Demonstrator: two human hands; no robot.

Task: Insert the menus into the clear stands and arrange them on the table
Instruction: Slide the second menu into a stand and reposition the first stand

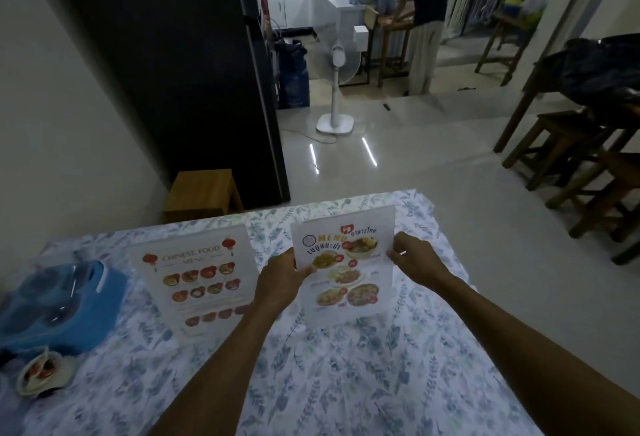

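I have both hands on the Thai menu stand (346, 262), just right of the frame's middle. My left hand (282, 280) pinches its left edge, thumb over the printed face; my right hand (414, 259) pinches the right edge, fingers curled behind it. The stand is upright on the floral tablecloth (329, 366), near the table's far edge, with only a narrow strip of cloth beyond it before the drop to the floor.

Just to its left stands the Chinese food menu stand (199, 280), upright too, apart from the first with my left hand in the gap between. Further left, a blue container (62, 307) fills the table's left side, and a small dish (43, 371) sits below it. The lower centre and lower right of the cloth lie open.
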